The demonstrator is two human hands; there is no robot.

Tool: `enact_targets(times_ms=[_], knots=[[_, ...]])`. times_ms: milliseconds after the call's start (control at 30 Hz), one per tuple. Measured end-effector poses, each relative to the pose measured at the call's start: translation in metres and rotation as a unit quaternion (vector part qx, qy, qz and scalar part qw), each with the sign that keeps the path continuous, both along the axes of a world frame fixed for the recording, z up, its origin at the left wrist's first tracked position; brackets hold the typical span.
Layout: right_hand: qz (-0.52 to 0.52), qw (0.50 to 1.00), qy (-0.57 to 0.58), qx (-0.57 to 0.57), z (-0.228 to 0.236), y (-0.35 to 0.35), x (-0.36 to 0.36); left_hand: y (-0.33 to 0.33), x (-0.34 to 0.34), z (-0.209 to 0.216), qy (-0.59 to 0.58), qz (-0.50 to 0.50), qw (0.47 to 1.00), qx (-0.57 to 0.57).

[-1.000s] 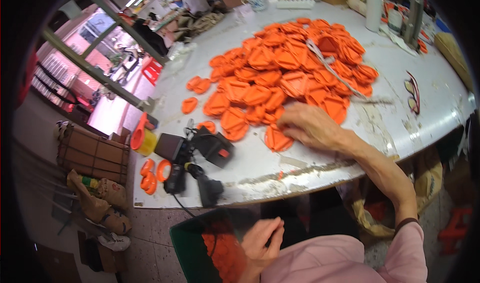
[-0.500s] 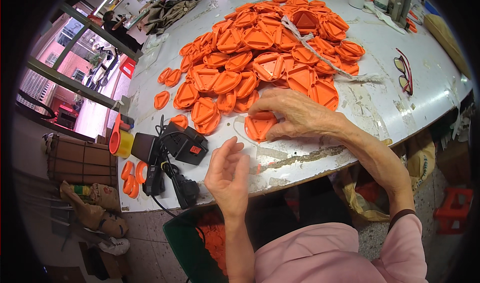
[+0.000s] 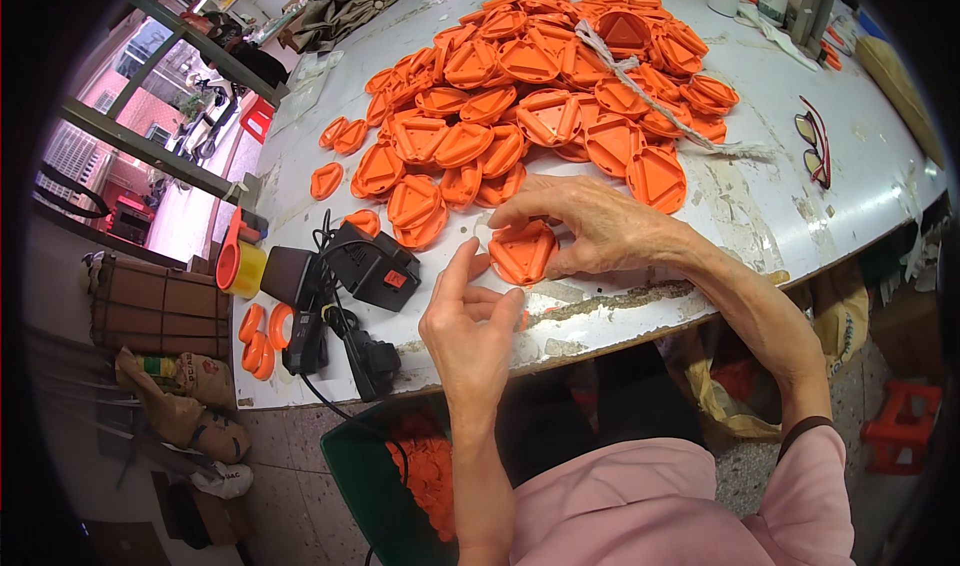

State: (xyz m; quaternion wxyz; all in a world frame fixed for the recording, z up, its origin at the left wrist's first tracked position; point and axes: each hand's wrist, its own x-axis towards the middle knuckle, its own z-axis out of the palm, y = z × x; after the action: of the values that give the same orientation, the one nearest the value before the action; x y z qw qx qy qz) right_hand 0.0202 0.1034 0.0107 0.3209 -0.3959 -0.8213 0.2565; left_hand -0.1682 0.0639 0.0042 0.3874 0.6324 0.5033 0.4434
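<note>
An orange round plastic piece with a raised triangle [image 3: 523,253] is on the table's near side, beneath my right hand. My right hand [image 3: 596,224] arches over it from the right, with fingers at its far edge and thumb at its near right edge. Palm partly up and fingers apart, my left hand [image 3: 468,316] comes up to the piece's left side, its fingertips close to the rim; whether they touch it I cannot tell. Beyond both hands rises a big heap of similar orange pieces [image 3: 540,116], with a frayed whitish cord [image 3: 640,96] lying across it.
Left of my hands sit black power adapters with cables [image 3: 368,266], a yellow and orange container [image 3: 240,264] and several orange rings [image 3: 258,341]. Red-framed glasses [image 3: 818,146] lie at the right. Below the table edge stands a green bin [image 3: 350,486] holding orange pieces.
My left hand has moved up and right toward the orange piece. The piece has turned slightly in my right hand's grip. The view has shifted a little.
</note>
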Motion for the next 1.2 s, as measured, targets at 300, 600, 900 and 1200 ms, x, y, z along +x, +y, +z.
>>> enact_targets(times_ms=[300,600,900,1200], knots=[[0.018,0.999,0.027,-0.016,-0.002,-0.002,0.003,-0.001,0.005,-0.007,-0.011,0.008,1.000,0.018],[0.018,1.000,0.008,0.001,-0.008,0.000,0.001,-0.002,0.003,-0.009,0.005,0.012,0.999,0.030],[0.021,0.999,-0.032,-0.020,0.010,-0.008,0.004,-0.006,0.001,-0.007,0.048,0.029,0.997,0.048],[0.059,0.987,0.069,-0.131,0.013,-0.004,0.004,-0.003,-0.003,-0.011,-0.002,-0.008,1.000,0.028]])
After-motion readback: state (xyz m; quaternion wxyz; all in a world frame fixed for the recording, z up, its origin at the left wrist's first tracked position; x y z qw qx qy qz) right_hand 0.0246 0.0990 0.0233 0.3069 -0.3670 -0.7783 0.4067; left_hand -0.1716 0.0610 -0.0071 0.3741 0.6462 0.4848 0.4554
